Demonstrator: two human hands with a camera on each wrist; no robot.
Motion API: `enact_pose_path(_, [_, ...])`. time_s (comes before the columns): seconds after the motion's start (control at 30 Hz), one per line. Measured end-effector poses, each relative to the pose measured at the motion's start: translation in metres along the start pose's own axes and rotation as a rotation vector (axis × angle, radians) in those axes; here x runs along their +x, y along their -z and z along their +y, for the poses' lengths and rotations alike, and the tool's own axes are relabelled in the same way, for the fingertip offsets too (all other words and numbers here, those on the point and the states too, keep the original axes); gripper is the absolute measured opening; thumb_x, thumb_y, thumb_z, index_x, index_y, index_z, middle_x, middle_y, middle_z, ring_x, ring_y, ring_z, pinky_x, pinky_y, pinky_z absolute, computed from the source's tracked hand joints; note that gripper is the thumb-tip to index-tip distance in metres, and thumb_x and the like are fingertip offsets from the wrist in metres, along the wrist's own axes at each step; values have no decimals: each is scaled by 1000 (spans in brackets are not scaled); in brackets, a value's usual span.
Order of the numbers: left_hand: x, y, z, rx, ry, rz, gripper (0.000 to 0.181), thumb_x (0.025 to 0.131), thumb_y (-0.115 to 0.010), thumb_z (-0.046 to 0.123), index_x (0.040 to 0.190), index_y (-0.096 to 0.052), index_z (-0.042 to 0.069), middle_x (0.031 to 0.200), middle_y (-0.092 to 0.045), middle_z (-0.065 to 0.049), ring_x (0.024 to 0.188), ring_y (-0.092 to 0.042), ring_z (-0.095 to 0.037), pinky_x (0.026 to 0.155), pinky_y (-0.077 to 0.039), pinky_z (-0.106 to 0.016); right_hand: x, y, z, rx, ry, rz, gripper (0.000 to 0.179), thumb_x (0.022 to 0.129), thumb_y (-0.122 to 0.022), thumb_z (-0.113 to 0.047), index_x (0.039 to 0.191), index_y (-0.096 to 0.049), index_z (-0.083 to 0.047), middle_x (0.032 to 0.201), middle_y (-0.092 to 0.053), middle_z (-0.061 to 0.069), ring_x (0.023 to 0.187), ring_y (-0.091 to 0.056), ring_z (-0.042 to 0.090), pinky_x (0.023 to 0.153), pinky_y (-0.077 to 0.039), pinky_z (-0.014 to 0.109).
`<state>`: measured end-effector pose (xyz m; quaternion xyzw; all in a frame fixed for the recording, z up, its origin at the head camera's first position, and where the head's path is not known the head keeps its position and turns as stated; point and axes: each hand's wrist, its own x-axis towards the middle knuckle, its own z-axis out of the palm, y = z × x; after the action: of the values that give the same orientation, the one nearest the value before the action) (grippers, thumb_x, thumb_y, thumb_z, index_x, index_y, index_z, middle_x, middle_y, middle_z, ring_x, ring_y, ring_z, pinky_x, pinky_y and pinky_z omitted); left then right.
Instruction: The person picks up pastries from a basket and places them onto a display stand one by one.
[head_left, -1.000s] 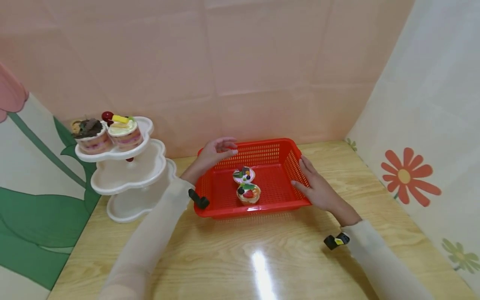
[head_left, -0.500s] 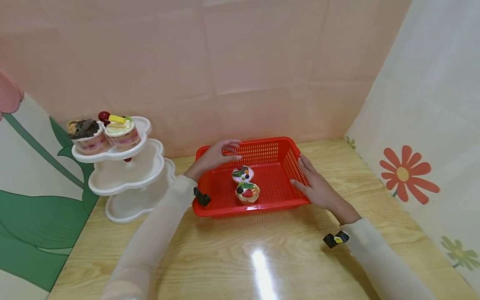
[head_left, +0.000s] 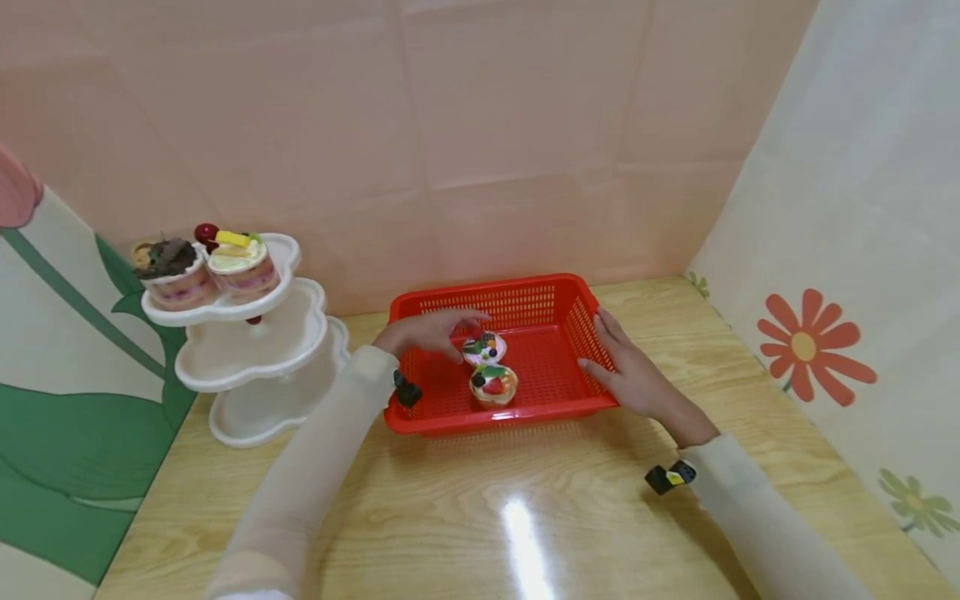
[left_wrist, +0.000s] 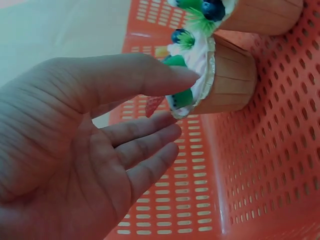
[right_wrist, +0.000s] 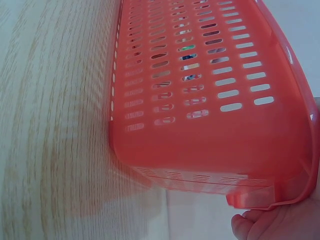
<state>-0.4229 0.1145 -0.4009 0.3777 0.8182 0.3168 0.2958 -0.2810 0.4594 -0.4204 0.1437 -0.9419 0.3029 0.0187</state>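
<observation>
My left hand reaches into a red plastic basket from its left side. Its thumb and fingers are spread apart around the topping of a pink-frosted cupcake, with the thumb overlapping the frosting in the left wrist view. This cupcake carries kiwi and berry pieces and sits in a tan pleated cup. Just in front of it in the basket stands a second cupcake with a strawberry piece and a dark berry. At the basket's right end, my right hand holds the rim, thumb on the inner side.
Left of the basket stands a white three-tier stand. On its top tier are a chocolate-topped dessert cup and a fruit-topped dessert cup. A pink backdrop rises behind the wooden table.
My left hand has moved down and slightly right, from above the basket's left side to the pink-frosted cupcake. My right hand stays at the right rim.
</observation>
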Motion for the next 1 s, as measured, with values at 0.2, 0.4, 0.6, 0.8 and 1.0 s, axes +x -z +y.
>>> enact_pose_path(0.2, [6,-4,-1,97,46,-19,88,84,-83,5,157,-35,12,151,-47,-14,141,-40,-32,117,-35,-49,-1,-1,2,2,-24,-14,83,103,-57,-35,160,-8,0,170,2,15,153,-10,43,113,-24,68])
enact_pose_path(0.4, [10,-5,-1,94,50,-24,84,83,-83,6,154,-38,13,149,-47,-12,138,-43,-31,115,-38,-48,-3,0,0,-1,-37,-21,83,104,-57,-35,160,-7,-1,170,3,14,153,-9,43,115,-23,67])
enact_pose_path(0.6, [14,-5,3,137,59,-30,84,84,-84,9,155,-38,14,149,-47,-12,138,-43,-31,114,-39,-47,-4,2,-1,-4,-33,-16,83,104,-56,-37,160,-7,-1,169,2,16,153,-10,44,113,-23,69])
enact_pose_path(0.8, [17,-6,4,172,43,-36,82,83,-85,11,153,-41,13,147,-48,-10,135,-44,-28,115,-38,-46,-3,4,-2,-12,-27,-13,83,104,-55,-39,160,-9,1,169,1,17,153,-10,43,114,-24,67])
enact_pose_path(1.0, [17,-7,0,160,59,-28,78,82,-86,11,148,-46,21,147,-49,-7,134,-45,-26,115,-38,-46,-2,3,-3,-9,-18,-13,82,104,-56,-39,159,-11,2,169,0,17,153,-11,42,114,-25,67])
